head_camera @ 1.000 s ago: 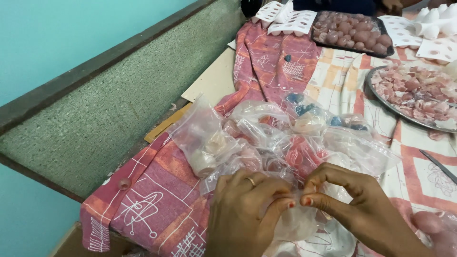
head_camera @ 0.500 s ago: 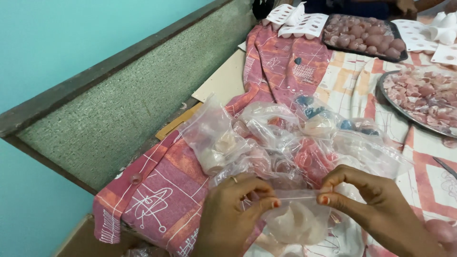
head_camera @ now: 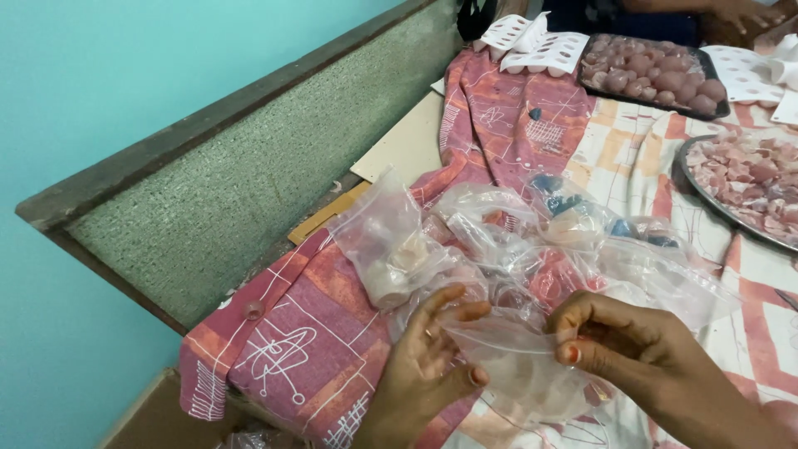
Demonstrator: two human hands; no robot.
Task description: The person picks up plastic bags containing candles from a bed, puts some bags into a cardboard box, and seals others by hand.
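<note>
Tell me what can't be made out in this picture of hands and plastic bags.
- Head view: contents of the clear bag between the left hand and right hand: the film is too cloudy.
- Round metal tray of pink pieces: cut off by the right edge.
- Another person's hand: cut off by the top edge.
- Pile of bags: overlapping, count unclear.

Our hands (head_camera: 432,366) boxed in by a bag pile (head_camera: 499,241) ahead, wall (head_camera: 241,191) on our left, open cloth (head_camera: 283,333) near us, trays (head_camera: 740,175) far right.
</note>
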